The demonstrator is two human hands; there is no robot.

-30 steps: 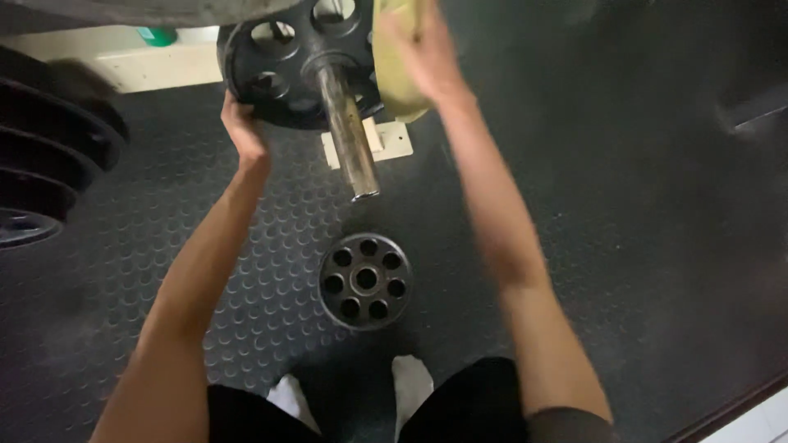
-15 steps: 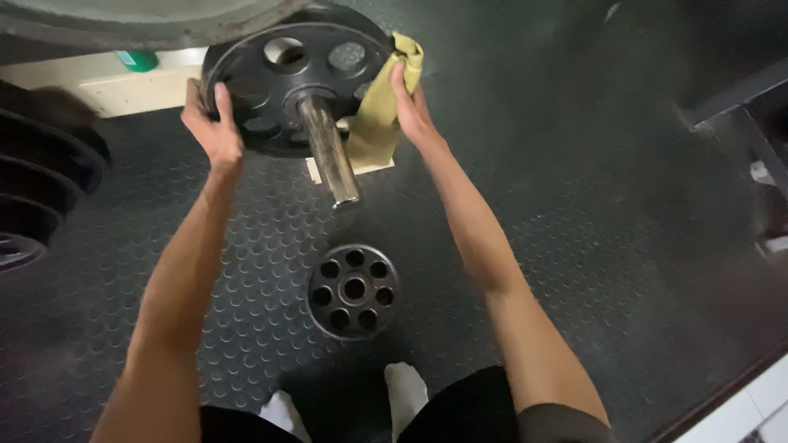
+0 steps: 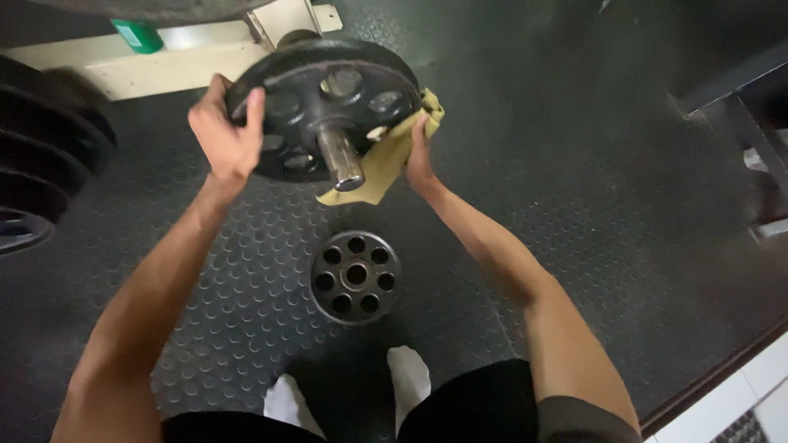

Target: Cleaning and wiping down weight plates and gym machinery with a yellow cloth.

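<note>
Black weight plate [image 3: 324, 102] on steel bar [image 3: 341, 156]: L hand [image 3: 226, 135] grips its rim, R hand [image 3: 420, 152] grips rim thru yellow cloth [image 3: 373, 168]. Small plate [image 3: 355, 276] on rubber floor [image 3: 574, 205].

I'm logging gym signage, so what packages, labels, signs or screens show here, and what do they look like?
Green container: top left, on the pale ledge; rounded, plain green, partly cut off by the frame, its kind unclear.
No signs, screens or readable labels show on the weight plate or the floor.
</note>
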